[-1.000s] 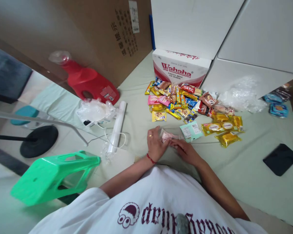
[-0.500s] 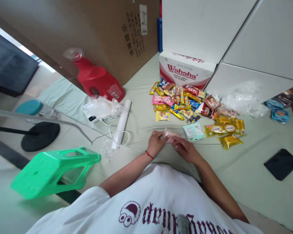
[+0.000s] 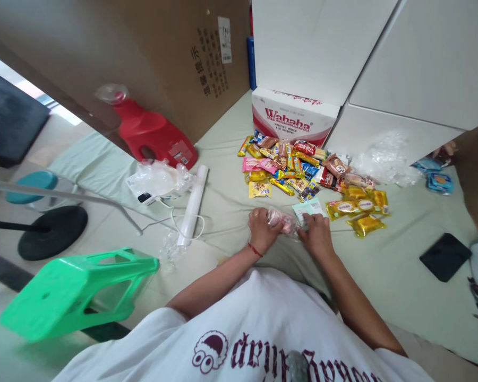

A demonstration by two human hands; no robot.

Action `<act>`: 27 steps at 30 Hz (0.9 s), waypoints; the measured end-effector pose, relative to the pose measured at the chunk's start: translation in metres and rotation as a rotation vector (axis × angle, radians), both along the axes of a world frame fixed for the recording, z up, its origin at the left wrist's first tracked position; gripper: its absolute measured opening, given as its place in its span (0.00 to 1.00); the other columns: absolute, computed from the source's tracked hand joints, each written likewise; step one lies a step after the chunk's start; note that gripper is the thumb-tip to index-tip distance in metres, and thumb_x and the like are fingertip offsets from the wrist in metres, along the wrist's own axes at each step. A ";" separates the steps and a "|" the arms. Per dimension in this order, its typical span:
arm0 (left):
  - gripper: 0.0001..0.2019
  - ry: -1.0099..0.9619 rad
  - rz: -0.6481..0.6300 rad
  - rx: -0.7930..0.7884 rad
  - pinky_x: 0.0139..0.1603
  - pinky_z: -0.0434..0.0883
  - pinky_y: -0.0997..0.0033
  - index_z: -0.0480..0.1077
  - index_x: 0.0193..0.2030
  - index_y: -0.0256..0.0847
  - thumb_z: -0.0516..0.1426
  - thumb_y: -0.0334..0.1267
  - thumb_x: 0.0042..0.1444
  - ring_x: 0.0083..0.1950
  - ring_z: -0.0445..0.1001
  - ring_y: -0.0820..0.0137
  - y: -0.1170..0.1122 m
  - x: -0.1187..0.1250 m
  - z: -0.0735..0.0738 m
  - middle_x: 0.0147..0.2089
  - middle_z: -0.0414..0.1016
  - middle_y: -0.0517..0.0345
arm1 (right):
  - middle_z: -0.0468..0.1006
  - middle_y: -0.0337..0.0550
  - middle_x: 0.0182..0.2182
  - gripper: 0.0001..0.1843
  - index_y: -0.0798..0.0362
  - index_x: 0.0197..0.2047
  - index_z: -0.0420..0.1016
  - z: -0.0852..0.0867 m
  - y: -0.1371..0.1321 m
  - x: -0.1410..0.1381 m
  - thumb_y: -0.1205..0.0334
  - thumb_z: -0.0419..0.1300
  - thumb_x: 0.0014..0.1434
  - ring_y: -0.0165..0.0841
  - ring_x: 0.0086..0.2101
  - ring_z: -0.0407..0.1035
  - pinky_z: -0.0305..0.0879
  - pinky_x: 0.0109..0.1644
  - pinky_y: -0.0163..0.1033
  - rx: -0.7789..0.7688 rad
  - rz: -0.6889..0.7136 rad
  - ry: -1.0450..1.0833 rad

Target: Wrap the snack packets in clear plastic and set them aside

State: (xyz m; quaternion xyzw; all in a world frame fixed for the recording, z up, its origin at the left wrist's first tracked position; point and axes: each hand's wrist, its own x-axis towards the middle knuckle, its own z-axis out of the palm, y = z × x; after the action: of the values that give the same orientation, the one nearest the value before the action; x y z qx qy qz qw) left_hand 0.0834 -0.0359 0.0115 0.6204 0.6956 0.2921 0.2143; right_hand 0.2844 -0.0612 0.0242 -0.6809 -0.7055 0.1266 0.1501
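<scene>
A pink snack pack point(image 3: 283, 222) in clear crinkled plastic lies low over the bed sheet, close in front of my body. My left hand point(image 3: 262, 229), with a red cord on the wrist, grips its left end, thumb on top. At the other end, my right hand point(image 3: 317, 234) has curled fingers and a thumb at the edge of the clear wrap. Those fingers partly cover a light green packet point(image 3: 311, 206) just behind the pack. Whatever is under my right fingertips is partly hidden.
Behind my hands lies a pile of wrapped snacks point(image 3: 290, 164) before a Wahaba-looking carton point(image 3: 289, 119). Yellow packs point(image 3: 356, 204) and clear plastic point(image 3: 384, 159) lie right, with a dark flat object point(image 3: 445, 257) beyond. A white roll point(image 3: 193, 207), red jug point(image 3: 155, 130) and green stool point(image 3: 75, 292) stand left.
The pink pack has moved slightly right across the sheet. My right hand has shifted right to the pack's end, its fingers now over part of the light green packet. The camera view has turned slightly.
</scene>
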 end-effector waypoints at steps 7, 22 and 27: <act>0.16 -0.146 -0.196 0.175 0.49 0.72 0.61 0.65 0.49 0.42 0.63 0.34 0.55 0.48 0.73 0.61 -0.020 0.014 0.001 0.48 0.72 0.49 | 0.77 0.48 0.37 0.10 0.50 0.38 0.74 0.002 -0.018 -0.011 0.55 0.55 0.67 0.42 0.41 0.69 0.68 0.49 0.48 -0.094 -0.040 0.385; 0.20 -0.476 -0.725 0.201 0.68 0.68 0.45 0.63 0.56 0.46 0.57 0.42 0.57 0.70 0.67 0.53 -0.028 0.003 0.013 0.66 0.66 0.41 | 0.84 0.48 0.43 0.24 0.50 0.46 0.78 -0.003 -0.040 -0.016 0.39 0.68 0.56 0.41 0.41 0.78 0.77 0.47 0.48 -0.305 -0.337 1.413; 0.16 -0.292 -0.364 0.228 0.69 0.67 0.41 0.63 0.50 0.48 0.56 0.34 0.55 0.70 0.65 0.54 -0.021 -0.046 0.014 0.59 0.70 0.48 | 0.84 0.41 0.40 0.19 0.51 0.45 0.81 0.013 -0.041 0.092 0.53 0.74 0.52 0.32 0.37 0.78 0.76 0.40 0.36 0.170 -0.704 1.393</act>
State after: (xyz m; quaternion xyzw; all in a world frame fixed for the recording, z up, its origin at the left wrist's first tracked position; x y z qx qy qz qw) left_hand 0.0377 -0.0571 0.0257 0.7067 0.4968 0.4117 0.2903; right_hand 0.3760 -0.1017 0.0376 -0.6142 -0.1989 0.4152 0.6410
